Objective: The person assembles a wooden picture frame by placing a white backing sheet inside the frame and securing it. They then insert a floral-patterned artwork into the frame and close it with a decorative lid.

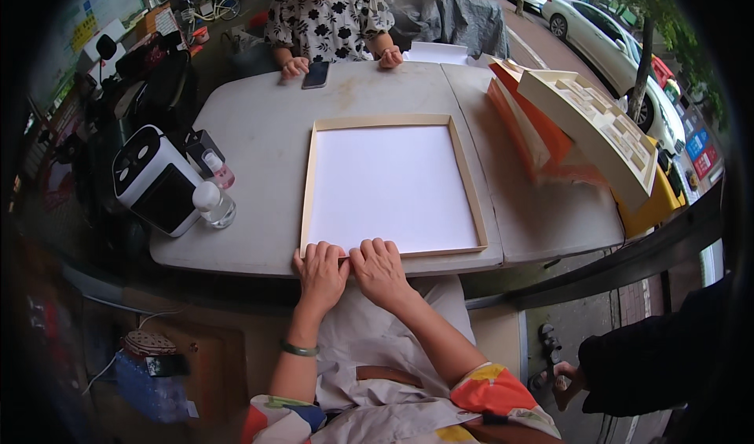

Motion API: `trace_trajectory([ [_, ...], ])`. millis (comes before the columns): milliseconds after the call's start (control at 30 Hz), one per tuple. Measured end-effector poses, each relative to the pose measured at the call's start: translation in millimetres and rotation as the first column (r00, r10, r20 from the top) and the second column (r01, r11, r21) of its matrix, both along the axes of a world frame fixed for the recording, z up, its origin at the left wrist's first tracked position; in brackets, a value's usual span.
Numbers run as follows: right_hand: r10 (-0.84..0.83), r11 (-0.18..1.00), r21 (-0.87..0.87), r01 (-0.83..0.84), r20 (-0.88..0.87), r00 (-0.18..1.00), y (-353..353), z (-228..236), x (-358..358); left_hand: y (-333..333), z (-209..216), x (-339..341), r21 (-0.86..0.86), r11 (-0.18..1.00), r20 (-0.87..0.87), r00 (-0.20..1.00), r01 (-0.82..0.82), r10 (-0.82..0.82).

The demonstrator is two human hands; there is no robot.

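A large shallow square tray (480,222) with a thin cream rim and a white inside lies flat on the table in front of me. My left hand (320,267) curls its fingers over the near rim, close to the near left corner. Beside it, my right hand (377,267) grips the same rim, with the thumbs of both hands almost meeting. The fingers of both hands are bent over the edge, and the palms face the near side. Nothing lies inside the tray.
On the pale folding table (251,122) stand a black-and-white device (161,181), a clear bottle (216,206) and a small pink bottle (220,171). A partitioned cream box (589,118) leans over orange bags (522,126) at right. Across sits a person (330,20) beside a phone (316,75).
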State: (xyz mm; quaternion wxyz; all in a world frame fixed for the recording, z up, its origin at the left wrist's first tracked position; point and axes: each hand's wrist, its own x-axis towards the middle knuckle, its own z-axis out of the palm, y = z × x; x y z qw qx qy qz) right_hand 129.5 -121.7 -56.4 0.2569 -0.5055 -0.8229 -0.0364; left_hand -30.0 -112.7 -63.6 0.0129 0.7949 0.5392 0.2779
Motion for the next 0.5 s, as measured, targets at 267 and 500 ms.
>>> trace_trajectory([
  [267, 0.005, 0.998, 0.066, -0.002, -0.041, 0.999, 6.5, -8.4, -6.8, -2.6, 7.0, 4.8, 0.016, 1.000, -0.007, 1.000, -0.015, 0.015],
  [500, -0.012, 0.998, 0.057, 0.013, -0.027, 1.000, -1.3, -3.4, 29.2, -9.5, 7.3, 13.6, 0.044, 0.998, -0.028, 0.998, -0.052, 0.053],
])
